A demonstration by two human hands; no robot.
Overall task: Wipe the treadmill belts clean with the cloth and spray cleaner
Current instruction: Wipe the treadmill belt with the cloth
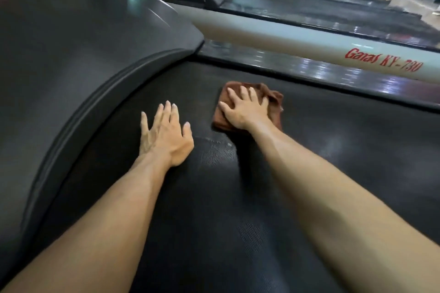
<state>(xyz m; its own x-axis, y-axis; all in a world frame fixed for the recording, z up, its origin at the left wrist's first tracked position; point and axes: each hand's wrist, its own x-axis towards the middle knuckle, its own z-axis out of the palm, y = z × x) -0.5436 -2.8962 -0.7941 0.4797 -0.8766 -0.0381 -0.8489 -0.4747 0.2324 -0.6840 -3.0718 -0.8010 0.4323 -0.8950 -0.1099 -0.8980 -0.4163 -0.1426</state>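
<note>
At the left of the frame the dark motor hood (71, 59) of the treadmill rose as a broad matte shell, smooth and hard-looking, its curved lip sweeping down toward the belt (238, 209). Just right of that lip the left hand (164, 133) lay flat on the belt, fingers straight and spread, holding nothing; it seemed to serve as a brace. The belt itself was black rubber with a fine ribbed weave, and a faint pale, damp-looking streak (216, 147) showed between the two hands, so the wiping step looked to be in hand on this belt. Further right, near the middle of the frame, the right hand (245, 107) pressed down on the cloth (273, 104), fingers spread and laid over it rather than bunched round it. The cloth was a rust-brown, soft, napped piece, folded and crumpled at its far edge, lying on the belt close to the far side rail. The next move probably called for firm, even pressure and long strokes across the belt toward the unwiped area below, keeping the cloth flat so it would not ruck up. No spray bottle could be seen. At the upper right ran a pale, glossy tubular rail (309, 40) with red lettering, and beyond it lay more dark belts (321, 9) that shone as though wet.
</note>
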